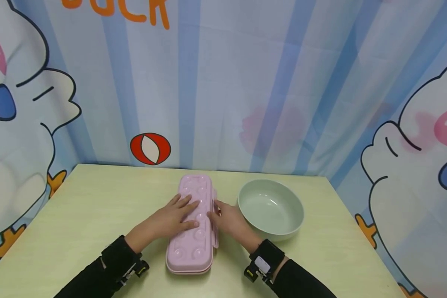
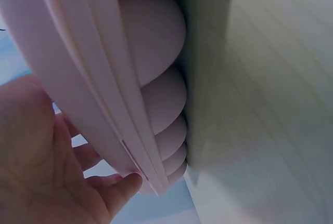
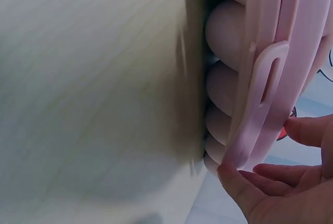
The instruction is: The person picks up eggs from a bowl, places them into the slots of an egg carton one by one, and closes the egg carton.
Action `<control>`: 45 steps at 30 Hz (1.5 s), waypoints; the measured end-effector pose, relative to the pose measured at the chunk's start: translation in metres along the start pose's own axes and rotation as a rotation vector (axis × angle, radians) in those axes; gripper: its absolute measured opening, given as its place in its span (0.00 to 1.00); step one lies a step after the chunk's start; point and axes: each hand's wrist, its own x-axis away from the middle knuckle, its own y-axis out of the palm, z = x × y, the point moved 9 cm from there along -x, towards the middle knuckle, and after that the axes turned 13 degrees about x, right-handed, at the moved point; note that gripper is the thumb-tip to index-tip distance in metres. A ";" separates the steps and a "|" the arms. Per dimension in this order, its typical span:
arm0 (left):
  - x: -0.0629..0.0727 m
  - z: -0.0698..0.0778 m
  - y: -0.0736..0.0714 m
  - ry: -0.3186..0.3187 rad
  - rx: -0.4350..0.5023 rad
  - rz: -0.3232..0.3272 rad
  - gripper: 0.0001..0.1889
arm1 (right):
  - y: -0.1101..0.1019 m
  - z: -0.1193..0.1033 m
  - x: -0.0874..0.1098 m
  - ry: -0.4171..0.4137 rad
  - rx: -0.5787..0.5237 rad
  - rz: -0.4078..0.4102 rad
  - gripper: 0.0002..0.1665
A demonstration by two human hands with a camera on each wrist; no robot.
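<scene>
A long pink egg box (image 1: 188,256) with a bumpy lid lies lengthwise on the table. My left hand (image 1: 167,219) rests across the lid with its fingers spread; in the left wrist view the thumb touches the lid's side near the seam. At the box's right side my right hand (image 1: 229,221) has bent fingers on a slotted pink handle (image 3: 260,94). The right wrist view shows a fingertip at the handle's curved end and the thumb against the lid's edge. The lid sits down on the base, whose rounded cups (image 2: 156,31) show underneath. The box's contents are hidden.
A pale green bowl (image 1: 270,207) stands just right of the box, close beside my right wrist. The light yellow table (image 1: 108,198) ends at the back against a striped blue curtain (image 1: 223,82) with cartoon figures.
</scene>
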 end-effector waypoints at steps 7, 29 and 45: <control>-0.002 0.001 0.001 -0.015 -0.049 0.000 0.38 | 0.009 0.002 0.003 0.035 -0.040 -0.021 0.30; -0.056 -0.002 -0.010 -0.028 -0.083 -0.086 0.41 | 0.019 0.007 0.006 0.059 -0.150 -0.042 0.31; -0.061 -0.001 -0.013 -0.047 -0.061 -0.126 0.42 | 0.017 0.014 -0.021 0.129 -0.250 -0.083 0.32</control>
